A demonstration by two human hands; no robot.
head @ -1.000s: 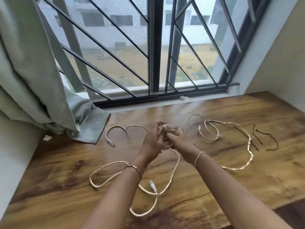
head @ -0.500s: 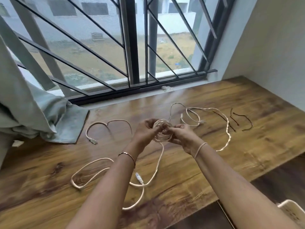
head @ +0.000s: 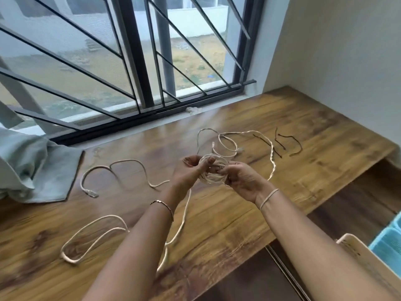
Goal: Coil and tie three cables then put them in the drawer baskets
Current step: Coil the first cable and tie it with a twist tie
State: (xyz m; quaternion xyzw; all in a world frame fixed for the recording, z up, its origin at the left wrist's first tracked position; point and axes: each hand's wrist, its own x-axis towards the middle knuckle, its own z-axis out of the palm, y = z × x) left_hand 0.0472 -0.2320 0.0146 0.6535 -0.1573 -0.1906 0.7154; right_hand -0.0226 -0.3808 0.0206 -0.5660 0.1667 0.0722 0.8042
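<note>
A small coil of cream cable [head: 213,178] hangs above the wooden table [head: 238,213], held between my left hand [head: 191,170] and my right hand [head: 240,177]. Its loose tail runs down past my left forearm into long loops [head: 91,237] on the table. A second cream cable [head: 121,168] lies in a wavy line at the left with its plug at the near end. A third, twisted cream cable [head: 271,155] lies loosely looped behind my hands. Three thin dark ties [head: 290,142] rest at the far right of the table.
A barred window [head: 138,61] runs along the table's far edge, with a grey-green curtain [head: 32,170] heaped at the left. A white wall [head: 336,51] closes the right side. At the lower right sits a cream basket rim [head: 355,253] beside something blue [head: 388,242].
The view has swung to the right and down, bringing the basket rim and the blue thing into sight. The coil between my hands shows wider, and the loose tail has shifted on the table.
</note>
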